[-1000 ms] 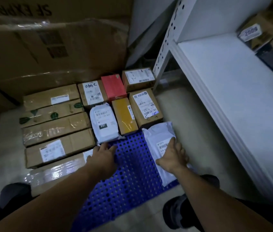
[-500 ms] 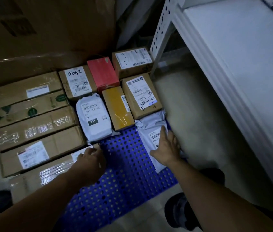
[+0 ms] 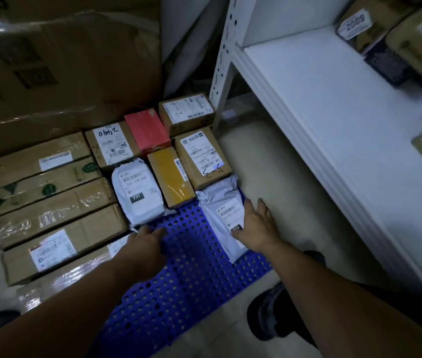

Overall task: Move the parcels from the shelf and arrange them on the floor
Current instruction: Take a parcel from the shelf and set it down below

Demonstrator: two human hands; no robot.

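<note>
- On the blue mat (image 3: 191, 254), just below a brown box (image 3: 202, 157), the grey mail bag (image 3: 220, 205) is laid flat — at the mat's right edge.
- It is judged soft, light and a bit slippery; it is best taken by a long edge.
- Its right side is touched by the right hand (image 3: 255, 227), fingers (image 3: 261, 209) spread flat — nothing is gripped.
- The left hand (image 3: 142, 244) is held loose and empty near the white bag (image 3: 138, 192).
- More parcels (image 3: 375, 27) are seen on the white shelf (image 3: 333, 112).
</note>
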